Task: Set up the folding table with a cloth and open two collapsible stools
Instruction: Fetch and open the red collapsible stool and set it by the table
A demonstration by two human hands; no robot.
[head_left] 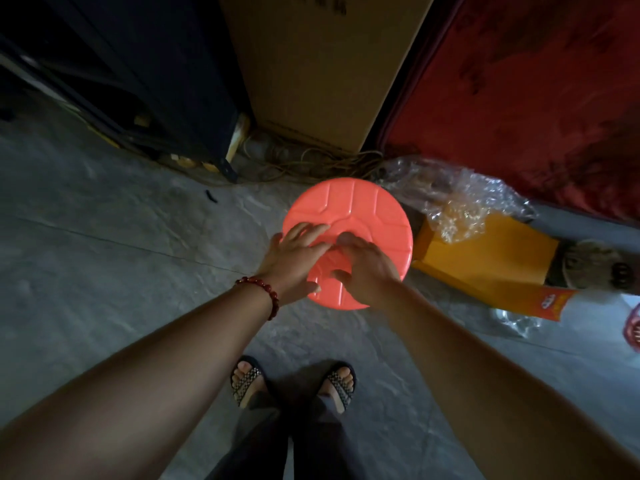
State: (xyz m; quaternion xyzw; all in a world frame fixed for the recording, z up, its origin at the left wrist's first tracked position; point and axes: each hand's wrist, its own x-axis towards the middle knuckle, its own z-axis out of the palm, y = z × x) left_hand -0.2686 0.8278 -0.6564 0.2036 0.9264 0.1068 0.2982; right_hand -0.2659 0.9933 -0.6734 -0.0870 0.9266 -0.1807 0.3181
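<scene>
1. The coral round stool (pixel 349 202) is at the frame's centre, above the grey floor (pixel 104 254).
2. The left hand (pixel 294 261) lies flat on the stool's top, fingers straight.
3. The right hand (pixel 369 268) rests beside it, fingers spread, gripping nothing.
4. Right of centre lies a yellow box (pixel 485 258).

One coral stool (pixel 360 209); two hands, left hand (pixel 294 261) and right hand (pixel 369 270); one bead bracelet (pixel 266 289); two sandals (pixel 246 379); one cardboard box (pixel 322 64); one yellow carton (pixel 485 258).
</scene>
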